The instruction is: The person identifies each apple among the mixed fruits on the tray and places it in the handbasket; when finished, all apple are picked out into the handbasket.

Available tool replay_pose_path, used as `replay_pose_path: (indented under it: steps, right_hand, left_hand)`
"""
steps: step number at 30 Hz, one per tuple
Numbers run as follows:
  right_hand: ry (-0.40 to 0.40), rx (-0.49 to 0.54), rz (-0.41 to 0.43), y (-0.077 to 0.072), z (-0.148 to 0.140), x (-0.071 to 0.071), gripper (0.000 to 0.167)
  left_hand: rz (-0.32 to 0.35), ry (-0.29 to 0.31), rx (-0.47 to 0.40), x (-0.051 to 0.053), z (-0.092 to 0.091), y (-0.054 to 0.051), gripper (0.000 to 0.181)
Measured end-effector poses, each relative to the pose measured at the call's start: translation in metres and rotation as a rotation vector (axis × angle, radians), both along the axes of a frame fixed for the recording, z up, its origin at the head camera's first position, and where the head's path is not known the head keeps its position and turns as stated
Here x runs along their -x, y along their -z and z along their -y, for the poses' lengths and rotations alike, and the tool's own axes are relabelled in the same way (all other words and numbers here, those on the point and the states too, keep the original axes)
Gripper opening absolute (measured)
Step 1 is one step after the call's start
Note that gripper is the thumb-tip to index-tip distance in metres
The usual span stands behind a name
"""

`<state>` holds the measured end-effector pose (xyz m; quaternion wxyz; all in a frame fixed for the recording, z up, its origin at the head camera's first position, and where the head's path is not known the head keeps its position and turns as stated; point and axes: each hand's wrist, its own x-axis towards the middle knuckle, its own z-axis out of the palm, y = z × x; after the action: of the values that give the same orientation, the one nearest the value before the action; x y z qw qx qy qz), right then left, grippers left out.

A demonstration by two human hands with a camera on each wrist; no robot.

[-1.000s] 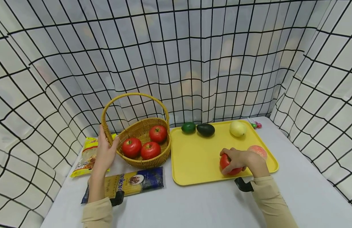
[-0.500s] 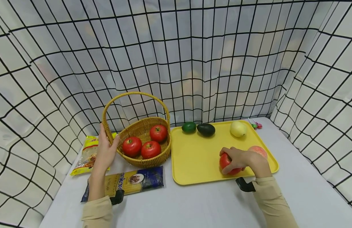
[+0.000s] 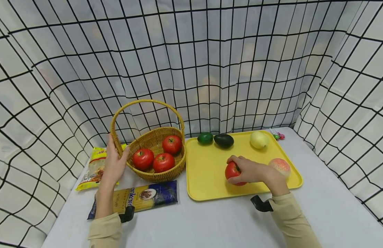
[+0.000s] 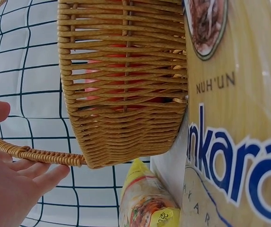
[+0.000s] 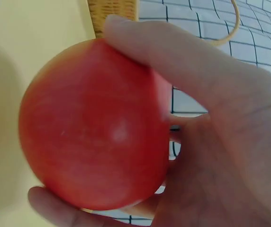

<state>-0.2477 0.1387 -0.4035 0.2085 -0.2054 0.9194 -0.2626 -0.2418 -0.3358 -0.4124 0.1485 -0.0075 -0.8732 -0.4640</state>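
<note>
In the head view, my left hand (image 3: 114, 165) holds the left side of the wicker basket (image 3: 160, 177) by its handle (image 3: 117, 141). The left wrist view shows the handle (image 4: 40, 155) running between the thumb and the fingers (image 4: 43, 179). Red apples (image 3: 163, 162) lie inside the basket. Over the yellow tray (image 3: 207, 186), my right hand (image 3: 251, 171) grips another red apple (image 3: 232, 172). Seen from the right wrist, this apple (image 5: 95, 127) sits between the thumb and curled fingers, and its far side is hidden.
On the tray are a peach (image 3: 279, 167), a lemon-like yellow fruit (image 3: 259, 140), a dark avocado (image 3: 223, 141) and a smaller green fruit (image 3: 205, 138). A pasta pack (image 3: 148, 196) lies before the basket. A yellow food bag (image 3: 95, 168) is at left, wrapped candies (image 3: 279, 136) behind the tray.
My right hand has moved left across the tray with the apple, so more of the peach shows. The left hand and basket stay practically in place.
</note>
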Motion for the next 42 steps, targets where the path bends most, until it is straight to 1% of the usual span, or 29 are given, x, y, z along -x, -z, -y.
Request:
replay_pose_path:
  steps: [3,6,10,13,16,19,22,24,27,31,34,37,40,42]
  right_hand:
    - [-0.018,0.018,-0.029,0.003,0.008,-0.001,0.07]
    - [-0.036,0.039,-0.084,0.004,0.021,-0.002,0.07]
    - [-0.081,0.077,-0.181,0.002,0.05,-0.001,0.071]
    - [-0.132,0.119,-0.248,0.0,0.075,0.001,0.072]
    - [-0.181,0.149,-0.317,-0.007,0.099,0.004,0.072]
    - [-0.236,0.142,-0.401,-0.018,0.124,0.015,0.072]
    - [-0.277,0.121,-0.441,-0.03,0.149,0.031,0.071]
    - [-0.304,0.111,-0.436,-0.036,0.166,0.042,0.071]
    - [-0.318,0.078,-0.423,-0.041,0.193,0.059,0.073]
    - [-0.297,-0.022,-0.45,-0.047,0.229,0.085,0.08]
    - [-0.275,-0.088,-0.452,-0.047,0.251,0.102,0.082]
    - [-0.255,-0.118,-0.429,-0.045,0.269,0.115,0.079]
    - [-0.237,-0.129,-0.418,-0.039,0.283,0.123,0.075]
    - [-0.226,-0.133,-0.387,-0.03,0.291,0.125,0.076]
  left_hand:
    - [0.003,0.001,0.001,0.0,-0.002,0.0,0.085]
    - [-0.002,0.006,0.004,0.002,-0.002,-0.001,0.085]
    - [-0.005,0.003,0.005,0.003,-0.001,-0.001,0.085]
    - [0.005,0.002,0.007,0.001,0.0,0.0,0.085]
    - [0.009,0.003,0.013,-0.001,0.001,0.001,0.085]
    - [-0.004,0.007,0.011,-0.001,0.001,0.0,0.085]
    - [-0.014,0.006,0.005,0.0,0.0,-0.002,0.085]
    - [-0.01,0.004,0.006,0.0,0.0,-0.002,0.085]
    - [0.012,-0.006,0.005,-0.002,0.0,-0.001,0.086]
    - [0.021,-0.005,0.002,-0.001,0.001,-0.004,0.087]
    - [0.014,-0.003,-0.005,0.0,0.001,-0.005,0.087]
    - [0.013,-0.002,-0.016,0.001,0.001,-0.005,0.087]
    - [0.019,-0.002,-0.026,-0.001,0.001,-0.005,0.086]
    - [0.023,0.006,-0.037,-0.004,0.001,-0.002,0.086]
